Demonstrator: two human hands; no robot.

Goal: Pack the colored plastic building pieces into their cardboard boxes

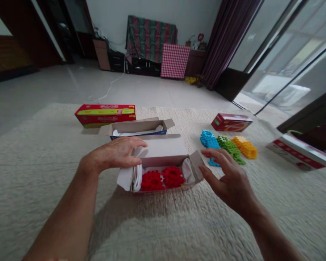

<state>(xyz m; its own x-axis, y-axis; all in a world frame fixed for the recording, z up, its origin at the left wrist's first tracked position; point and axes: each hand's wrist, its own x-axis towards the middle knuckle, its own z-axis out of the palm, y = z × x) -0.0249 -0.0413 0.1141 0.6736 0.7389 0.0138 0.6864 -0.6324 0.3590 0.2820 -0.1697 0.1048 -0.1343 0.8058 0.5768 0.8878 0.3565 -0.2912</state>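
Note:
An opened cardboard box (163,141) stands in front of me, its flaps spread. Inside lie red plastic building pieces (163,178), between a folded white cloth (137,177) on the left and more white cloth (187,170) on the right. At the box's left end my left hand (119,152) hovers over the rim, thumb and fingers apart. My right hand (224,174) is beside the right end flap (197,164), fingers spread; whether a fingertip touches the flap I cannot tell. Neither hand grips anything that I can see.
Behind it stands another open box (138,128) with white cloth inside, then a red and green box (105,115). To the right lie blue (208,139), green (229,146) and yellow (246,148) plastic pieces. A red box (232,122) and a white-red box (301,152) stand farther right.

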